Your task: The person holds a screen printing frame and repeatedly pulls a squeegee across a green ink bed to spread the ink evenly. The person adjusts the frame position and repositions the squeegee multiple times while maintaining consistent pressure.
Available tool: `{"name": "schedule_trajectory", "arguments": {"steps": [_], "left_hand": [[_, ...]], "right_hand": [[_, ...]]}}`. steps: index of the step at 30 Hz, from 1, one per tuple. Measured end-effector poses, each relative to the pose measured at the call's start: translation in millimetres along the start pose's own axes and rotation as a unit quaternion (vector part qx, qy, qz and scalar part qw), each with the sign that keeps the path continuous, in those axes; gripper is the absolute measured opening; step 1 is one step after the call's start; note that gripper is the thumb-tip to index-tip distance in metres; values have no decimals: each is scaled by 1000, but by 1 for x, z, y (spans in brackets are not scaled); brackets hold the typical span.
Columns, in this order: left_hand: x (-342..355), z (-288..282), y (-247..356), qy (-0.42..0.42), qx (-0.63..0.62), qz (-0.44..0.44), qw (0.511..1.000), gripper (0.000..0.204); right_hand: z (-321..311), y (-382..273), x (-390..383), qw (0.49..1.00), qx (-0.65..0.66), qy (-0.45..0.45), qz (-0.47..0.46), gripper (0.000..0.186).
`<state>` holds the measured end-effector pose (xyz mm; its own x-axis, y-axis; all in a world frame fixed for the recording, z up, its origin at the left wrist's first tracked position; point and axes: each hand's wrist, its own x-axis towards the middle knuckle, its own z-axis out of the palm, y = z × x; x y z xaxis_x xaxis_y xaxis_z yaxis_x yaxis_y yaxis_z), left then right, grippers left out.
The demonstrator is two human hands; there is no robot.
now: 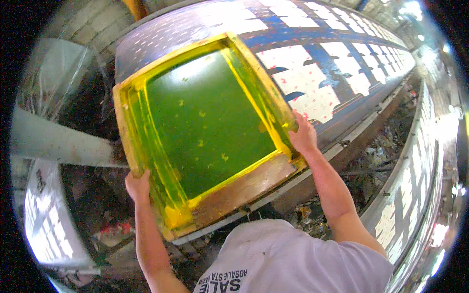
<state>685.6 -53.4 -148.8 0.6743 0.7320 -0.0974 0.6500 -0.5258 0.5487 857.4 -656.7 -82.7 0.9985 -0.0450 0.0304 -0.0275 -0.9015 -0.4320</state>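
A square wooden screen frame (239,188) with a green mesh panel (205,122) and bright yellow borders lies tilted over the near end of a long printing table. My left hand (138,184) grips its lower left side. My right hand (302,132) has hold of the right side, a little higher up. Beyond the frame, white flat pieces with small red marks (305,83) are laid in rows along the blue, worn tabletop (330,63). I cannot tell whether the frame rests on the surface or is raised above it.
A pale beam (63,136) and a light sloping panel (46,210) stand at the left. Dark littered space (371,161) runs beside the table on the right, with another long light surface (410,171) beyond. A block wall (93,22) rises behind.
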Motion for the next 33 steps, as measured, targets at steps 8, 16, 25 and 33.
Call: {"name": "schedule_trajectory", "arguments": {"steps": [8,16,25,33], "left_hand": [[5,-18,16,-41,-36,-1,999,37],[-19,-13,100,-18,-80,22,996,37],[-106,107,279,42,16,43,998,44],[-181,222,360,90,-24,-1,996,47]], "right_hand": [[-30,-11,6,997,68,30,-21,62],[-77,48,60,994,97,20,-50,61],[-119,249,174,984,135,77,-82,65],[-146,393,232,982,188,11,-19,68]]}}
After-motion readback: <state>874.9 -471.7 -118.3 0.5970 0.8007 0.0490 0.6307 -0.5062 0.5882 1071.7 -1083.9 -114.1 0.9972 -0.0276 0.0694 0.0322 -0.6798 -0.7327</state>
